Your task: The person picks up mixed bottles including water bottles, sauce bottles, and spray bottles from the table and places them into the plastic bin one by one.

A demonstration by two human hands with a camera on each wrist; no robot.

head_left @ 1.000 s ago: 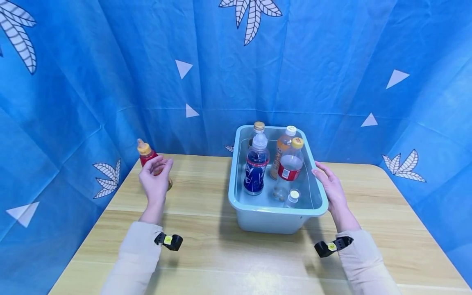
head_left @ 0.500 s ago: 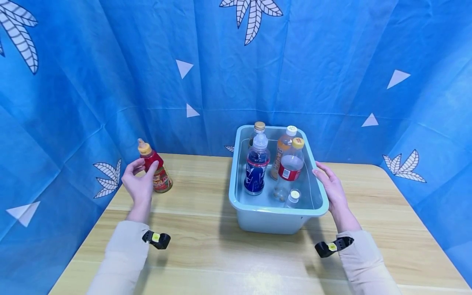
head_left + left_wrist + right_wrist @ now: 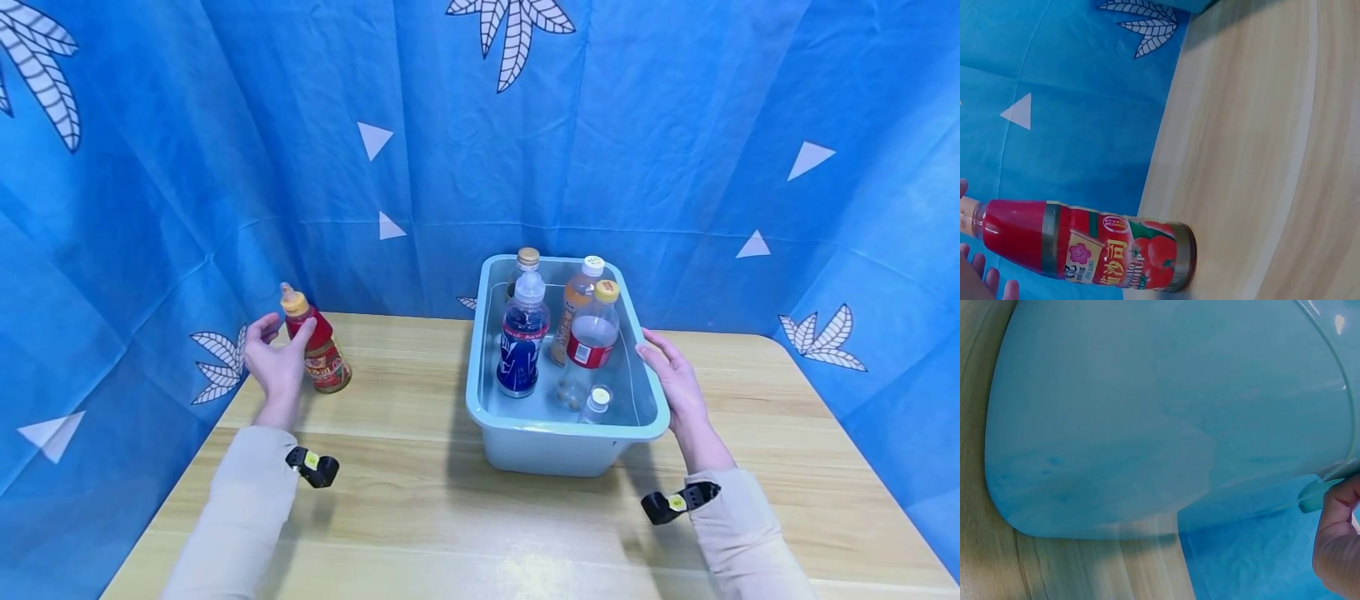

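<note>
A red ketchup bottle (image 3: 322, 357) (image 3: 1085, 247) with a yellow nozzle stands upright at the table's far left. My left hand (image 3: 276, 360) cups round its upper part: the thumb lies against the red shoulder and the fingers (image 3: 988, 284) spread behind the neck, not closed on it. My right hand (image 3: 675, 383) (image 3: 1338, 544) rests with nearly straight fingers on the right rim of a pale blue plastic bin (image 3: 555, 454) (image 3: 1166, 412). In the bin stand a blue-labelled bottle (image 3: 521, 350), a red-labelled clear bottle (image 3: 592, 337), an orange drink bottle (image 3: 573, 300) and others.
The wooden table (image 3: 420, 500) is walled on three sides by a blue patterned curtain (image 3: 637, 150), close behind the ketchup bottle and the bin. A small white-capped bottle (image 3: 596, 402) sits low in the bin's front right corner.
My left hand moved left from in front of the ketchup bottle and now cups it from the left side. The right hand and the bin have stayed still.
</note>
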